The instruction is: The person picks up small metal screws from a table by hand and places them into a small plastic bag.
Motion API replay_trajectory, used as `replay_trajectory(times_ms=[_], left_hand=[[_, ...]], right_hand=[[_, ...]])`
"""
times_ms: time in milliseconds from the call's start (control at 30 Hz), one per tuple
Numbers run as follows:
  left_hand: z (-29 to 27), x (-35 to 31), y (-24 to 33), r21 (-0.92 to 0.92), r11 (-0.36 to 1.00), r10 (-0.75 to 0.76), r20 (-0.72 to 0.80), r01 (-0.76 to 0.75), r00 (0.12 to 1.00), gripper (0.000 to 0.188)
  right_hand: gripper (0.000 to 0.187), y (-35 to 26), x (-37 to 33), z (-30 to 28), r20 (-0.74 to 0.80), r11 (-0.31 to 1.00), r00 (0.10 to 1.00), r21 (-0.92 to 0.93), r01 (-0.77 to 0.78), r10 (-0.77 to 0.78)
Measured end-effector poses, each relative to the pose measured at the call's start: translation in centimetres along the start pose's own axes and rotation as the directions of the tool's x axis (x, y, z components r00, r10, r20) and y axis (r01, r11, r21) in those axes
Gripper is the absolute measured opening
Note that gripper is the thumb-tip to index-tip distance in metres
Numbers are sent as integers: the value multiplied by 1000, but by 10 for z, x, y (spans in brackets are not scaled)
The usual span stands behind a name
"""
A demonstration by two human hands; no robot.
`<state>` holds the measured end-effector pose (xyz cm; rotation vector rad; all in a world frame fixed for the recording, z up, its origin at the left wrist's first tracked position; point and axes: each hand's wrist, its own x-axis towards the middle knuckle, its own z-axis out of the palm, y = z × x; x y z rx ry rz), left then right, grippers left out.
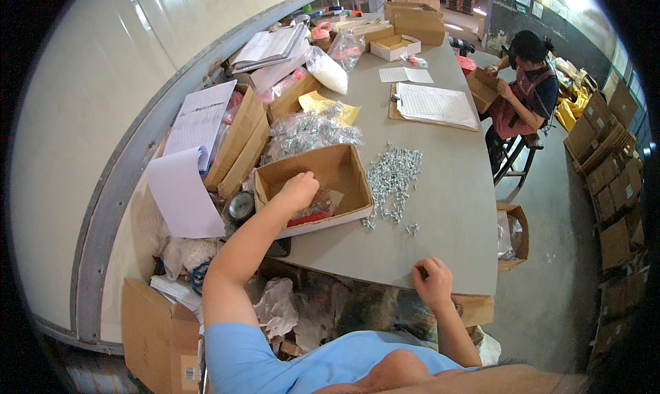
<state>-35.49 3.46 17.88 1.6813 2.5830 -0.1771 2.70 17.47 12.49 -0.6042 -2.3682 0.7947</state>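
My left hand (300, 191) reaches into an open cardboard box (354, 166) at the table's near left, its fingers curled together and pointing down. What they hold, if anything, is hidden. Beneath and beside this hand lie clear plastic bags (320, 208) and something red (307, 219). My right hand (434, 281) is at the table's near edge, fingers curled toward the thumb; whatever is in them is too small to make out. A loose pile of small silvery screws (395, 176) spreads to the right of the box, with a few strays on its near side.
Behind the box sits a plastic bag of metal parts (309, 134). A clipboard with papers (435, 105) lies farther back on the grey table (457, 188). Cartons of papers (237, 143) crowd the left. At right, a seated person (526, 85) handles a cardboard box (482, 88).
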Motion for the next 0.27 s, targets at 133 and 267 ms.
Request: replay_trajectory(times_ms=[133,267], left_hand=[[-27,1,0,-236,957,-205,-130,171,970,13],[-53,-23,6,-509,861,-238,-416,-8,878,27]], right_hand=[[9,-1,1,-4,4,998,1000,51,-30,30],[13,12,18,-9,99,978,977,71,-198,191]])
